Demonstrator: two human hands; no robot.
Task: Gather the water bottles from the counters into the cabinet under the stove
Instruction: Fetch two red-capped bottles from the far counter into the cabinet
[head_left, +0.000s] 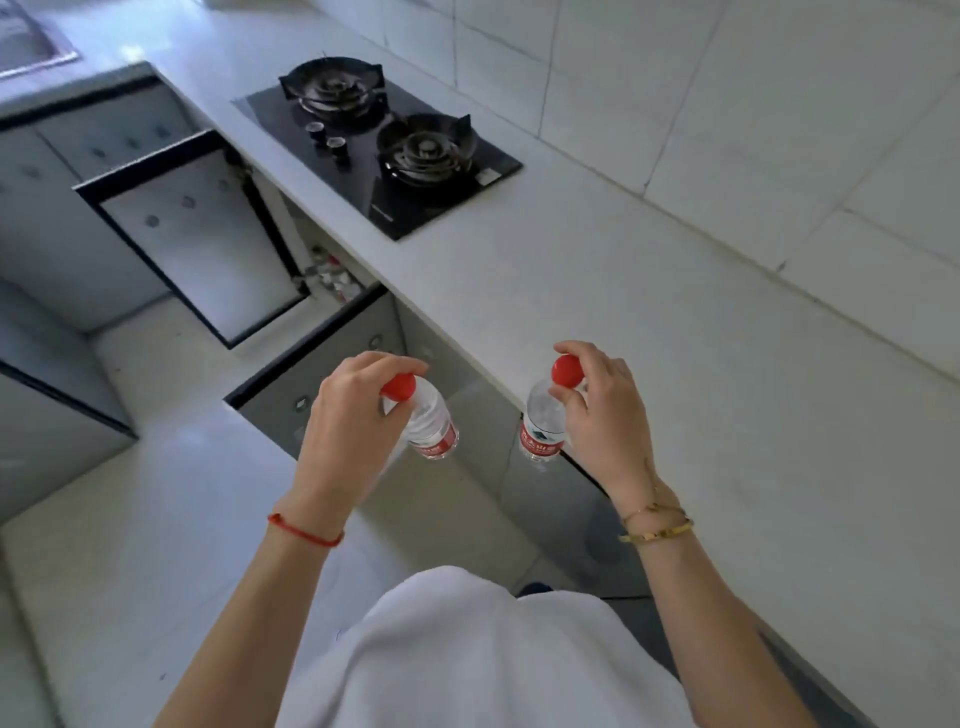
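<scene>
My left hand (345, 415) grips a clear water bottle (434, 428) by its red cap; the bottle hangs over the floor in front of the counter. My right hand (605, 410) holds a second red-capped, red-labelled water bottle (541, 426) by the cap, just off the counter's front edge. Up and to the left, the cabinet under the stove (327, 270) stands with both doors swung out, and several small bottles or jars show inside it. The left cabinet door (197, 234) hangs wide open; the right cabinet door (311, 374) juts out next to my left hand.
A black two-burner gas stove (379, 145) is set into the white counter (649, 338). A sink corner (31, 47) shows at the top left. Grey cabinets (62, 249) line the left side, with pale floor (156, 493) below me. A tiled wall backs the counter.
</scene>
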